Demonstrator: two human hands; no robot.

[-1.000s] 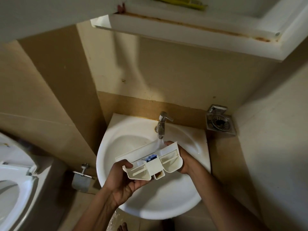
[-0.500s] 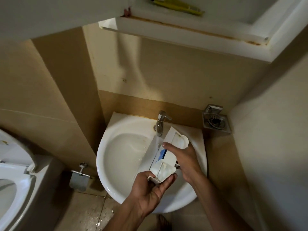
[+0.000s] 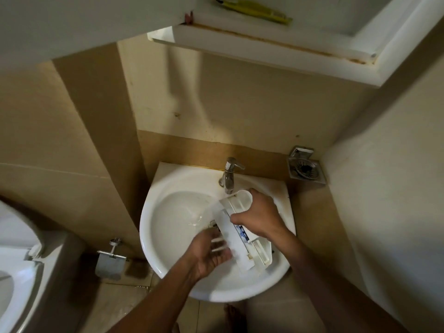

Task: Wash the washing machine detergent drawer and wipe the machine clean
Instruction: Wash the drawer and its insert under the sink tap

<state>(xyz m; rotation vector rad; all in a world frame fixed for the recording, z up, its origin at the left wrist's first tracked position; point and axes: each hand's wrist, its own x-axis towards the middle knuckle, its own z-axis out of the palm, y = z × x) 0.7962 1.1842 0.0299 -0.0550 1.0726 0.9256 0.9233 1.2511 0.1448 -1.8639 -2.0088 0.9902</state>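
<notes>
The white detergent drawer (image 3: 236,241), with a blue part inside, lies lengthwise over the right half of the white basin (image 3: 168,227), its rounded end under the chrome tap (image 3: 229,175). Water runs from the tap onto that end. My right hand (image 3: 258,216) grips the drawer from above near its far end. My left hand (image 3: 211,251) is blurred at the drawer's left side, fingers spread against its long white wall; nothing is held in it. The washing machine is out of view.
A wall cabinet (image 3: 264,37) hangs overhead with a yellow item (image 3: 254,9) on its shelf. A metal soap holder (image 3: 306,168) sits on the wall right of the basin. Toilet (image 3: 14,267) and paper holder (image 3: 109,258) stand at the left. The floor below looks wet.
The drawer has turned from crosswise to lengthwise and dropped lower into the basin. My left hand has let go of its near end and now moves along its left side.
</notes>
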